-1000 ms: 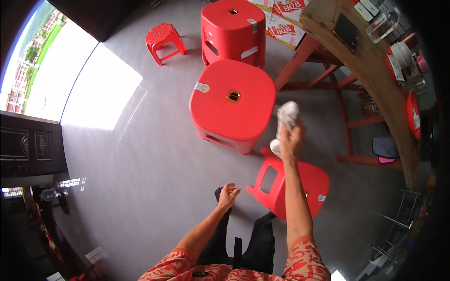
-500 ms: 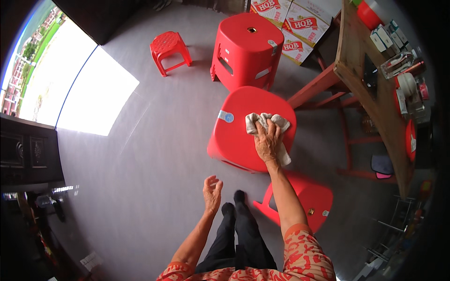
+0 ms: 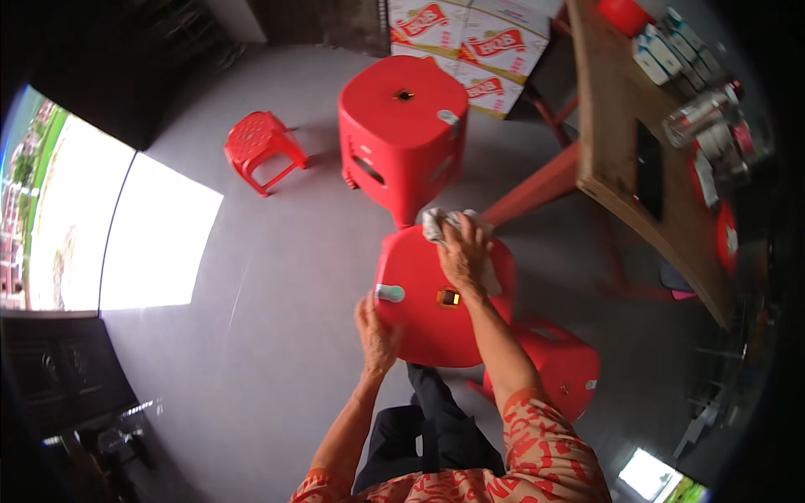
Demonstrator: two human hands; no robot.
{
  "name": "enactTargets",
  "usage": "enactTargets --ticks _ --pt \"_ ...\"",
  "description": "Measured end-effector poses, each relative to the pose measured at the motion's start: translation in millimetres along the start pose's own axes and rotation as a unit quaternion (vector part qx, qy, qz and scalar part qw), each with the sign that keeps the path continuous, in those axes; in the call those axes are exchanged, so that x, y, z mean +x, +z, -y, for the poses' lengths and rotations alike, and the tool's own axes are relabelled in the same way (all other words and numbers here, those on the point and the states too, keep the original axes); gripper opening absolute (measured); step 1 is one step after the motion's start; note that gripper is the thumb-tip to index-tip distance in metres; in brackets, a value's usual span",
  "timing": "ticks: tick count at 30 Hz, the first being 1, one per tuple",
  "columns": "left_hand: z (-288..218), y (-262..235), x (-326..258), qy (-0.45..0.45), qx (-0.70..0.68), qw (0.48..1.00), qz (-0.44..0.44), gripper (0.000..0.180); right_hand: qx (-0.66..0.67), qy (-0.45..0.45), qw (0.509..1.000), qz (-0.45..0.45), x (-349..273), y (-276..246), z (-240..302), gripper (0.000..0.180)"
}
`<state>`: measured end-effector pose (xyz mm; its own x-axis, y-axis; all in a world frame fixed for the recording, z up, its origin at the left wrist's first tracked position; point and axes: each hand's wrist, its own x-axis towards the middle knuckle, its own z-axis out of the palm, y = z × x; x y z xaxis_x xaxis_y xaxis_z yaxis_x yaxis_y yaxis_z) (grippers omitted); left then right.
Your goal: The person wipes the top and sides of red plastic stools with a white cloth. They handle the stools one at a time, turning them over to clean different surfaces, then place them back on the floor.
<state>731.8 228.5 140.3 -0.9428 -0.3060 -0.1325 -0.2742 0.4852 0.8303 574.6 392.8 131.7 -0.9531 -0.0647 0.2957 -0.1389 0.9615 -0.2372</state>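
A red plastic stool (image 3: 428,323) stands in front of me, its seat bearing a gold label in the middle and a pale sticker at the left. My right hand (image 3: 463,256) presses a crumpled whitish cloth (image 3: 436,225) against the far edge of that seat, fingers curled over it. Part of the cloth hangs beside the wrist. At the seat's left edge, just below the sticker, my left hand (image 3: 377,337) grips the rim; it is slightly blurred. Another red stool (image 3: 558,369) lies on its side to the right, partly behind my right forearm.
Beyond stands a tall red stool or stack (image 3: 402,126), with a small red stool (image 3: 260,147) to its left. A wooden table (image 3: 608,155) holding jars and boxes is at the right. White cartons (image 3: 503,42) are piled at the back. Sunlight crosses the grey floor (image 3: 251,335).
My left hand has come up to the stool's left edge. The cloth under my right hand has moved to the far edge, uncovering the gold label. The stool appears nearer, and the view has shifted.
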Motion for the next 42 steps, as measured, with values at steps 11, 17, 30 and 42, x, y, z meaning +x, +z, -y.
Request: enactTargets --ticks 11,17,30,42 --pt "33.6 -32.0 34.0 0.029 -0.055 0.987 0.148 0.086 -0.019 0.06 0.998 -0.028 6.0 17.7 7.9 0.04" --pt "97.0 -103.5 64.1 0.011 -0.06 0.934 0.351 0.065 -0.066 0.204 0.977 -0.004 -16.6 34.0 48.1 0.034" --pt "176.1 -252.6 186.8 -0.091 -0.001 0.956 0.279 0.046 0.009 0.219 0.975 -0.041 -120.0 20.5 154.8 0.033" --pt "160.4 -208.2 331.6 -0.047 0.032 0.921 0.385 0.05 -0.053 0.443 0.895 -0.022 -65.6 55.2 123.7 0.042"
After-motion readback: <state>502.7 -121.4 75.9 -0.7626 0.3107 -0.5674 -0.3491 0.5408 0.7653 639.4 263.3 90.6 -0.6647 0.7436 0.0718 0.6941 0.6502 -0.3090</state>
